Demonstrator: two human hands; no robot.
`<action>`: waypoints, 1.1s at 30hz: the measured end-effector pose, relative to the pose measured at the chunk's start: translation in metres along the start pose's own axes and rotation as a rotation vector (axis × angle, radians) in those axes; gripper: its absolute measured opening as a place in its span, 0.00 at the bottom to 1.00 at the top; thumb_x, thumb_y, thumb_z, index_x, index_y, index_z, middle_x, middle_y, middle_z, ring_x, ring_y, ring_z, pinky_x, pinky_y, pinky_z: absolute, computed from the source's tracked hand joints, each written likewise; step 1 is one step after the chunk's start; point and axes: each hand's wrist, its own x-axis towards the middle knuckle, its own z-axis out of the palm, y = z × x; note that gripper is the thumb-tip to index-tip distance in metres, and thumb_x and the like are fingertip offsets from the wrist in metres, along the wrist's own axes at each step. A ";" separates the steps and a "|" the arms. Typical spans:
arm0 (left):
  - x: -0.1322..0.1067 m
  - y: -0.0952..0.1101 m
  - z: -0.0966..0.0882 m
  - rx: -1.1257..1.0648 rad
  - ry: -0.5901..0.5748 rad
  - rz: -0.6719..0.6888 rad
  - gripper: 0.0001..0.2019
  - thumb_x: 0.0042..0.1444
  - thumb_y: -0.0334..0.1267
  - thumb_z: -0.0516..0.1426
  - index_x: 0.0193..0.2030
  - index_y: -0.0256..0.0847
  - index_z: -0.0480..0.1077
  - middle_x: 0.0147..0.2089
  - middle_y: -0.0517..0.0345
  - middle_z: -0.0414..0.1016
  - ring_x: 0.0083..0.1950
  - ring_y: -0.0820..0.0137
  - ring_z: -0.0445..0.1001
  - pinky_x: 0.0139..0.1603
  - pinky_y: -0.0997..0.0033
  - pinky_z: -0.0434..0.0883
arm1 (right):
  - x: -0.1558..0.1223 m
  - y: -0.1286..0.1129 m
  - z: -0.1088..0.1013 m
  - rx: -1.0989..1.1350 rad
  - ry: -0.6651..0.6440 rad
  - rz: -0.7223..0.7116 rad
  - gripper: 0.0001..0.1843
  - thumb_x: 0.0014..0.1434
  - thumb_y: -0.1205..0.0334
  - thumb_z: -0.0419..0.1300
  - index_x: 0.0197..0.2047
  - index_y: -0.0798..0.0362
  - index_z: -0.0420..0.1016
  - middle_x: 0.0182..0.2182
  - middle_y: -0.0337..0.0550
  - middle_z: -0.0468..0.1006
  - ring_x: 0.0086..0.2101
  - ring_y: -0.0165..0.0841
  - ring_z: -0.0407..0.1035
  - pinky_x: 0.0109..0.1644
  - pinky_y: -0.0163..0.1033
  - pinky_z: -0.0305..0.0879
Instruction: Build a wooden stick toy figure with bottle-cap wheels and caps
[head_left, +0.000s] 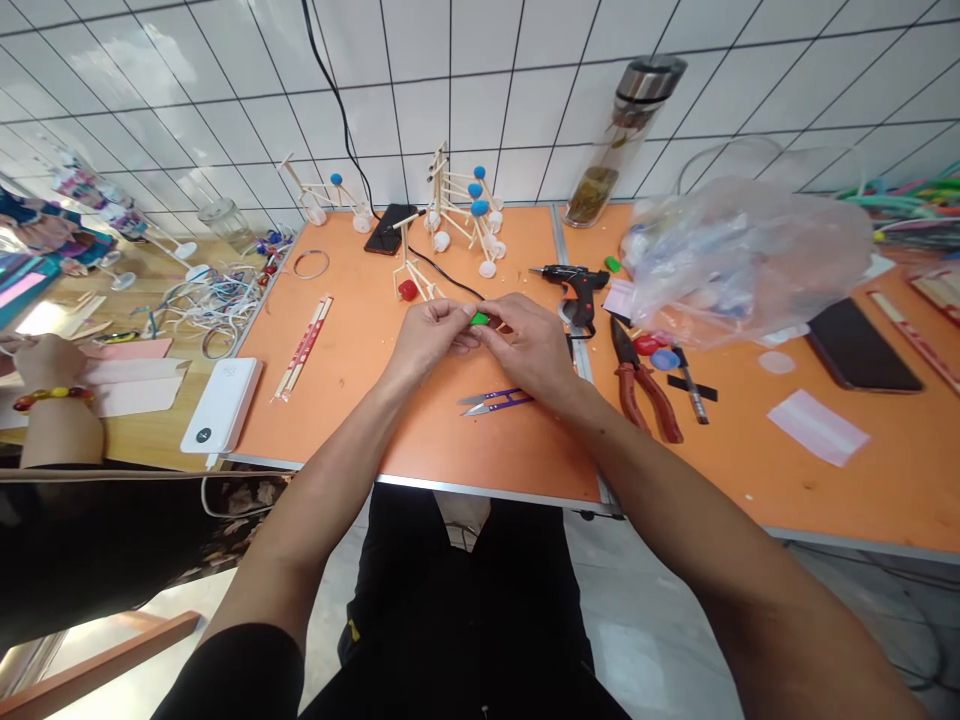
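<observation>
Between the fingertips of both hands is a small green piece [480, 318], possibly a bottle cap or a lump of clay; its exact kind is too small to tell. My left hand [429, 335] pinches it from the left, and my right hand [525, 335] grips it from the right. Just beyond my fingers stands a small stick frame [409, 262] with a red ball [407, 290]. Purple-handled thread snips [495, 402] lie on the orange table [450, 450], close below my right hand. A black glue gun [574, 285] rests to the right of that hand.
Stick models with blue balls [475, 189] stand at the back beside a phone [390, 228]. On the right lie pliers [641, 385] and a plastic bag [742, 260]; a tall glass bottle [619, 145] leans by the wall. A power bank [223, 405] and another person's hand [49, 360] are left.
</observation>
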 end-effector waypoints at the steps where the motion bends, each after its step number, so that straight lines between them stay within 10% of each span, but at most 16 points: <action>1: 0.000 0.003 -0.001 0.026 0.016 0.017 0.24 0.70 0.58 0.81 0.39 0.41 0.85 0.36 0.53 0.92 0.34 0.71 0.90 0.37 0.76 0.82 | 0.001 0.000 0.000 0.008 0.009 0.005 0.14 0.77 0.65 0.72 0.60 0.45 0.96 0.50 0.48 0.94 0.48 0.48 0.87 0.55 0.53 0.85; 11: 0.046 0.006 -0.076 0.208 0.673 0.376 0.05 0.76 0.34 0.69 0.45 0.45 0.83 0.42 0.59 0.89 0.41 0.69 0.84 0.44 0.72 0.78 | 0.007 0.002 -0.004 0.088 0.052 0.148 0.10 0.74 0.62 0.74 0.55 0.46 0.95 0.51 0.49 0.95 0.46 0.46 0.88 0.55 0.54 0.88; 17: 0.056 -0.008 -0.075 0.376 0.640 0.428 0.05 0.73 0.30 0.70 0.44 0.44 0.83 0.46 0.57 0.90 0.48 0.64 0.86 0.57 0.66 0.79 | 0.011 0.003 -0.003 0.120 0.097 0.148 0.10 0.71 0.60 0.73 0.52 0.45 0.95 0.50 0.48 0.94 0.44 0.44 0.87 0.50 0.51 0.88; 26: 0.037 -0.007 -0.044 0.178 0.473 0.228 0.14 0.72 0.27 0.66 0.34 0.44 0.80 0.33 0.61 0.80 0.30 0.72 0.71 0.32 0.72 0.69 | 0.022 0.005 -0.017 0.136 0.147 0.224 0.12 0.75 0.47 0.79 0.54 0.44 0.95 0.52 0.47 0.94 0.45 0.42 0.87 0.51 0.48 0.88; 33: 0.032 -0.001 -0.034 0.135 0.436 0.139 0.13 0.70 0.23 0.65 0.35 0.44 0.80 0.32 0.64 0.79 0.25 0.74 0.69 0.26 0.74 0.67 | 0.036 -0.006 -0.015 0.149 0.095 0.238 0.10 0.72 0.55 0.78 0.54 0.46 0.96 0.52 0.47 0.95 0.45 0.42 0.87 0.58 0.53 0.90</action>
